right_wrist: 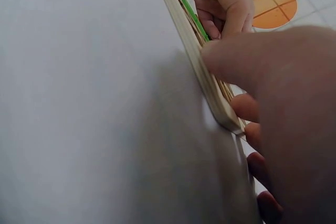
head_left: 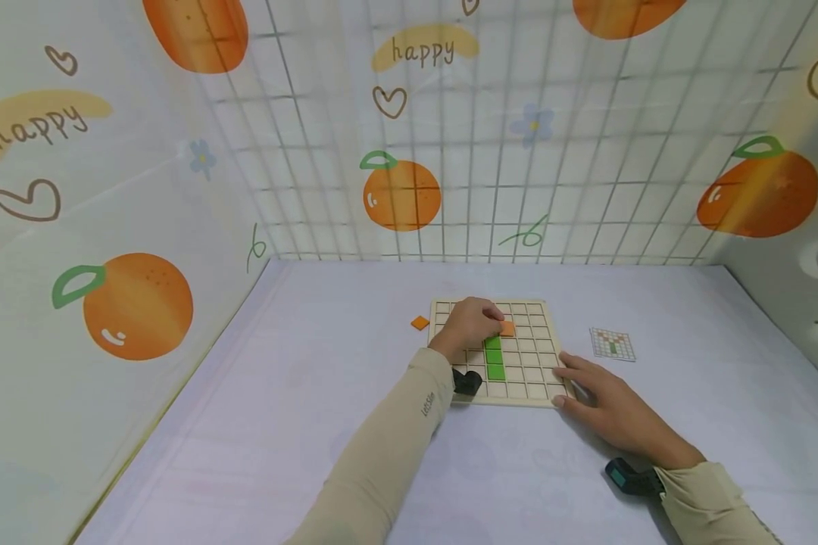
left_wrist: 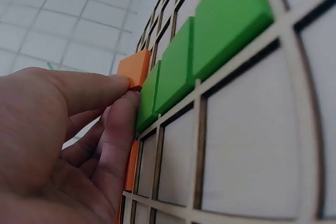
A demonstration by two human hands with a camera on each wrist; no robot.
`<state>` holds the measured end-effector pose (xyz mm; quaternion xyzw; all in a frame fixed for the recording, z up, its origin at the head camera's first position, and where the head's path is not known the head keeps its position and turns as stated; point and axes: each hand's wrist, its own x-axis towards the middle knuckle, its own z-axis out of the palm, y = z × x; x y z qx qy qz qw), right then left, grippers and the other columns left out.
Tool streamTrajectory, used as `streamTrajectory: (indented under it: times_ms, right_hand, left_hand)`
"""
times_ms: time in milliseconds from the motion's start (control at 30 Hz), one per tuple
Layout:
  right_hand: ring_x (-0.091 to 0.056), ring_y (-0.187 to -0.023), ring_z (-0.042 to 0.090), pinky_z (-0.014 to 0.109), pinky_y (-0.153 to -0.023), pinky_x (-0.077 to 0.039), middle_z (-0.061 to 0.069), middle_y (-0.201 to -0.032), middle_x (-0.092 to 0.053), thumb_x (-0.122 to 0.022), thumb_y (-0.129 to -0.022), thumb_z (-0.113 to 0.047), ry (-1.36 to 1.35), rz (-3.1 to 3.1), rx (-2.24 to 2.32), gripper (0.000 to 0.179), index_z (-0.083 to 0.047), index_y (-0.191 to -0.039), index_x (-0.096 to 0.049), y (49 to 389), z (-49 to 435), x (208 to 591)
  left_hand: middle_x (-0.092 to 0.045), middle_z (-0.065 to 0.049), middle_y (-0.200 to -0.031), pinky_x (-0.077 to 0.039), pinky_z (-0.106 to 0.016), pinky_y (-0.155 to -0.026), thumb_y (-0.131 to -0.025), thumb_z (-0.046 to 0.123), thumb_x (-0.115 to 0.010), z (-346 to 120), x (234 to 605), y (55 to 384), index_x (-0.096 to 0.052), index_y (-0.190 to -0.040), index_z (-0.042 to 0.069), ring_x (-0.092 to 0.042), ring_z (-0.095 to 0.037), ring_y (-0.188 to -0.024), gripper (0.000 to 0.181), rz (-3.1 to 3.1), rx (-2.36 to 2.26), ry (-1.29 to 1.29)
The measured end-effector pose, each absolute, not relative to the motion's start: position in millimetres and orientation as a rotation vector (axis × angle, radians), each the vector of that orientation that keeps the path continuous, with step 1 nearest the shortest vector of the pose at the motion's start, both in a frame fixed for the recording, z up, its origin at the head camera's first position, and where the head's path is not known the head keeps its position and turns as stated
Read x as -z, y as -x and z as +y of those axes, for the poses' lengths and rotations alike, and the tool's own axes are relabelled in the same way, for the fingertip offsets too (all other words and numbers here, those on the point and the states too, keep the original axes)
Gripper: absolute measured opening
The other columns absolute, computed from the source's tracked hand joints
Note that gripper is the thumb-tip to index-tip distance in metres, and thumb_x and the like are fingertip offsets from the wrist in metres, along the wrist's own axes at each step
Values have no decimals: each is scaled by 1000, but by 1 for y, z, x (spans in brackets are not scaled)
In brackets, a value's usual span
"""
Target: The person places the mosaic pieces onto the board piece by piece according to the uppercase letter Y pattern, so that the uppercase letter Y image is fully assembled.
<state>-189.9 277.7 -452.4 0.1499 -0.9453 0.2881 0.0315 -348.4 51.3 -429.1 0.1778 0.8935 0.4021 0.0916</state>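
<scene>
A wooden grid board (head_left: 535, 378) lies on the table. Several green tiles (head_left: 494, 356) form a column in its squares. My left hand (head_left: 469, 325) is over the board's far part and pinches an orange tile (left_wrist: 134, 68) at the far end of the green column. In the head view an orange tile (head_left: 507, 328) shows right at the fingertips. More orange (left_wrist: 131, 166) shows low beside the fingers in the left wrist view, partly hidden by them. My right hand (head_left: 610, 405) rests at the board's near right corner, thumb on the near edge and fingers along the right side.
A loose orange tile (head_left: 419, 323) lies left of the board. To the right is a small card (head_left: 613, 344) printted with a coloured grid pattern. Printed curtains (head_left: 477, 212) enclose the pale table (head_left: 300, 363) at the back and sides.
</scene>
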Motion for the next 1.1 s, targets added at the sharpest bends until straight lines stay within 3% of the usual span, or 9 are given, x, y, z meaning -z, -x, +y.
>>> streamTrajectory:
  times_ms: [267, 500, 833, 967, 1100]
  right_hand:
    - [-30, -143, 45, 64, -109, -26, 17, -156, -37, -66, -96, -44, -463, -2908, -888, 59, -6, -141, -57, 190, 279, 452]
    - [-31, -142, 45, 64, -109, -27, 16, -156, -38, -66, -96, -43, -468, -2896, -893, 59, -5, -140, -57, 190, 279, 451]
    - [-30, -143, 45, 65, -109, -26, 16, -157, -37, -65, -96, -46, -459, -2908, -899, 60, -6, -141, -57, 191, 281, 453]
    - [-29, -143, 45, 65, -109, -25, 16, -157, -37, -65, -96, -46, -446, -2915, -898, 60, -7, -141, -57, 191, 280, 454]
    - [-30, -142, 46, 65, -109, -26, 17, -156, -38, -65, -97, -45, -450, -2917, -892, 59, -6, -141, -57, 189, 278, 452]
  left_hand:
    - [-67, 10, -86, -50, -30, -75, -92, 20, -72, 52, 428, 350, -74, -89, 22, -61, -12, -80, 4, 2612, -1260, -488]
    - [-65, 13, -88, -48, -30, -79, -92, 23, -73, 56, 429, 351, -73, -85, 25, -58, -10, -87, 7, 2674, -1214, -487]
    - [-65, 14, -92, -49, -29, -80, -95, 23, -68, 55, 425, 348, -77, -98, 21, -57, -9, -89, 10, 2690, -1168, -520]
    - [-69, 6, -88, -51, -30, -76, -99, 22, -63, 52, 426, 349, -77, -105, 14, -62, -12, -82, 17, 2577, -1317, -509]
    - [-72, -11, -95, -57, -33, -76, -101, 19, -63, 47, 427, 351, -73, -114, 3, -67, -21, -82, 23, 2310, -1609, -445]
